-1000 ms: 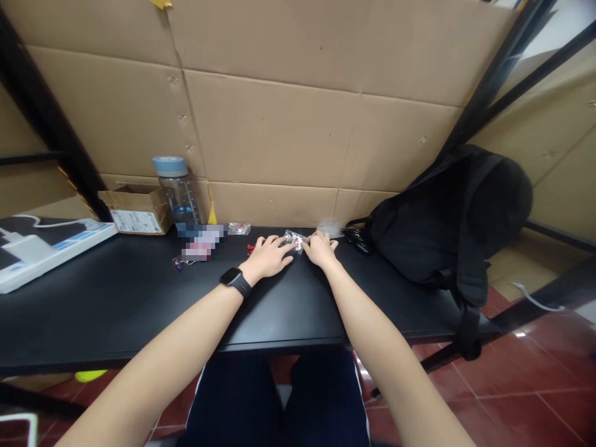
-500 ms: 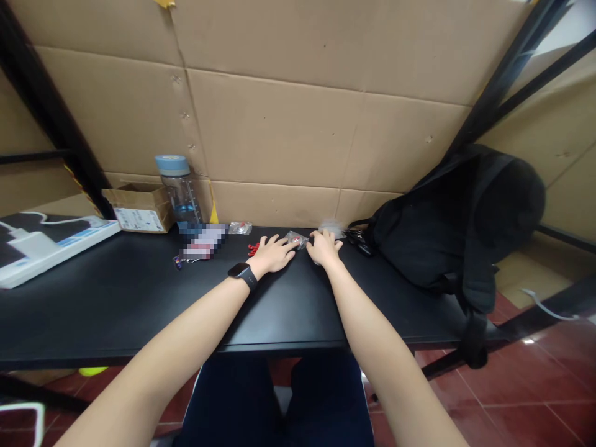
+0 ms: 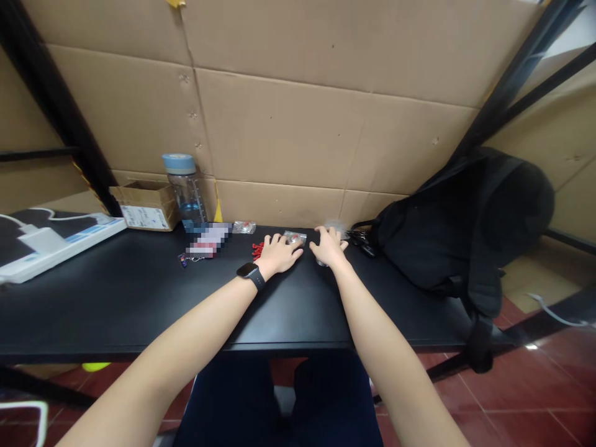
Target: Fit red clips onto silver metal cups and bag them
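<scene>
My left hand (image 3: 279,254), a dark watch on its wrist, lies on the black desk with fingers spread. Its fingertips reach the near edge of a small clear plastic packet (image 3: 295,238) with something red inside. Beside its outer edge are small red pieces (image 3: 257,251), partly covered by the hand. To the right, my right hand (image 3: 328,247) rests on the desk, fingers apart and slightly bent. Something shiny (image 3: 321,262) shows under its palm, mostly hidden. Clear plastic (image 3: 336,227) lies just behind its fingers.
Another small packet (image 3: 244,227) lies near the cardboard wall (image 3: 288,136). On the left stand a power strip (image 3: 79,245), a small carton (image 3: 145,214) and a water bottle (image 3: 189,198), with a blurred-out item (image 3: 209,241) in front. A black backpack (image 3: 447,230) fills the right side.
The whole view has shifted slightly. The packet between my hands now lies flatter, and a small gap separates it from my right hand. My left hand stays by it.
</scene>
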Demonstrator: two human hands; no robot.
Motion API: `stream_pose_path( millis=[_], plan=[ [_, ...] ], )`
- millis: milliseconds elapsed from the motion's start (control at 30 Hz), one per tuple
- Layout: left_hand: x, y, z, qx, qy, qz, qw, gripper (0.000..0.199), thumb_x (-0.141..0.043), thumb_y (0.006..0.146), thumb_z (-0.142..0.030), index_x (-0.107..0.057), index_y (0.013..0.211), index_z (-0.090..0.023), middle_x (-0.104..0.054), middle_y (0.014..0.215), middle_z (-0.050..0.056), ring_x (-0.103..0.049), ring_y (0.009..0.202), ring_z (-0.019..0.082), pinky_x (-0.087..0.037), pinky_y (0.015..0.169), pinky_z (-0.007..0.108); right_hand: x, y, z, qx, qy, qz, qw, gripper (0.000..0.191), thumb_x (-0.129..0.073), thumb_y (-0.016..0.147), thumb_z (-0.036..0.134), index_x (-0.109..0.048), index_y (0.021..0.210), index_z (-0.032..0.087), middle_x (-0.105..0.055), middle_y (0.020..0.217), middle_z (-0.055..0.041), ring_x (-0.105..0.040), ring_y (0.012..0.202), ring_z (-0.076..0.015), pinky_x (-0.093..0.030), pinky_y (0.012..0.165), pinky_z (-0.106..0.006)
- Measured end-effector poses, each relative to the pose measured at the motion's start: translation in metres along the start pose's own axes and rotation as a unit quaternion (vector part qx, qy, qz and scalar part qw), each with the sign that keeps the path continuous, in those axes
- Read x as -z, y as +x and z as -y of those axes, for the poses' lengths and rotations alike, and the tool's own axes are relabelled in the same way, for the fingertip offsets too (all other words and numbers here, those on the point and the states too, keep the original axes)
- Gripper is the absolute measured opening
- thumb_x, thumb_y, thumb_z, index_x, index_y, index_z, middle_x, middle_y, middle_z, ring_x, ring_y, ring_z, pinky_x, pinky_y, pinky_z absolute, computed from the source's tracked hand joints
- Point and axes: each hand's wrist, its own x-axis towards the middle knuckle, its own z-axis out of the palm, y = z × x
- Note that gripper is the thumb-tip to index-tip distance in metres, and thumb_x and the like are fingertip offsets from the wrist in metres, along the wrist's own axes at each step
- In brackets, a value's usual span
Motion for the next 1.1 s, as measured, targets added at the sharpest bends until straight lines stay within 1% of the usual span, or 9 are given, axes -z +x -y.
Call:
stream_pose_path(
  millis=[100,200,300,500,633,800,900,1100],
  plan=[
    [0.001,0.001,0.002,-0.008,-0.007,0.006,1.0,0.05,-0.032,0.102,-0.058,-0.06,0.138,-0.038,-0.062,0.138,0.012,-0.046,0.129,0.04,-0.03,0.103,0.062,0.002,-0.002,0.001,0.01,0.01,-0.008,1.0,0.039,-0.053,0.094,0.047,-0.056,0.129,0.028,-0.051,0.136,-0.0133,-0.041,0.131,-0.0348,-0.032,0.103,-0.058],
    [0.003,0.001,0.006,0.001,0.001,0.006,1.0,0.05,-0.033,0.101,-0.059,-0.063,0.134,-0.038,-0.063,0.138,0.011,-0.046,0.13,0.04,-0.03,0.104,0.061,0.004,-0.002,-0.001,0.013,0.008,-0.009,1.0,0.04,-0.05,0.096,0.051,-0.056,0.128,0.029,-0.052,0.136,-0.0127,-0.041,0.131,-0.0347,-0.032,0.103,-0.058],
    [0.004,0.001,0.012,0.034,0.01,0.009,0.999,0.052,-0.032,0.1,-0.061,-0.066,0.131,-0.036,-0.063,0.136,0.012,-0.046,0.129,0.04,-0.03,0.105,0.061,0.006,-0.001,-0.002,0.008,-0.006,-0.003,1.0,0.041,-0.049,0.096,0.053,-0.057,0.129,0.029,-0.051,0.137,-0.0131,-0.041,0.131,-0.0348,-0.033,0.102,-0.057],
    [0.01,0.002,0.027,0.116,-0.002,0.017,0.993,0.061,-0.028,0.098,-0.067,-0.071,0.125,-0.034,-0.064,0.136,0.013,-0.045,0.132,0.042,-0.025,0.109,0.064,0.006,-0.002,-0.001,0.007,-0.003,0.006,1.0,0.042,-0.05,0.096,0.053,-0.057,0.129,0.029,-0.051,0.136,-0.0126,-0.041,0.131,-0.0349,-0.032,0.102,-0.057],
    [0.016,0.003,0.035,0.141,-0.008,0.036,0.989,0.066,-0.023,0.097,-0.07,-0.07,0.129,-0.036,-0.059,0.144,0.01,-0.042,0.136,0.043,-0.024,0.11,0.065,0.005,-0.003,-0.002,0.002,-0.003,0.009,1.0,0.041,-0.05,0.096,0.053,-0.057,0.128,0.029,-0.051,0.136,-0.0122,-0.041,0.131,-0.0343,-0.032,0.102,-0.056],
    [0.02,0.005,0.042,0.178,-0.001,0.067,0.982,0.069,-0.018,0.097,-0.07,-0.067,0.134,-0.038,-0.054,0.152,0.009,-0.033,0.144,0.044,-0.021,0.113,0.064,0.006,-0.001,-0.005,-0.01,-0.007,0.015,1.0,0.041,-0.049,0.095,0.054,-0.058,0.127,0.029,-0.051,0.136,-0.0115,-0.041,0.129,-0.0332,-0.032,0.102,-0.054],
    [0.021,0.007,0.049,0.19,-0.003,0.072,0.979,0.071,-0.017,0.097,-0.07,-0.066,0.136,-0.038,-0.051,0.154,0.009,-0.028,0.148,0.044,-0.021,0.113,0.065,0.006,0.0,-0.007,-0.014,-0.01,0.021,1.0,0.042,-0.05,0.095,0.054,-0.058,0.127,0.029,-0.051,0.135,-0.0111,-0.04,0.13,-0.0332,-0.032,0.102,-0.054],
    [0.023,0.006,0.067,0.186,-0.023,0.067,0.98,0.071,-0.014,0.098,-0.069,-0.064,0.138,-0.039,-0.051,0.154,0.008,-0.027,0.149,0.045,-0.023,0.111,0.067,0.005,0.0,-0.009,-0.018,-0.017,0.029,0.999,0.041,-0.05,0.095,0.054,-0.058,0.127,0.029,-0.051,0.135,-0.0112,-0.042,0.128,-0.0335,-0.033,0.102,-0.055]
  ],
)
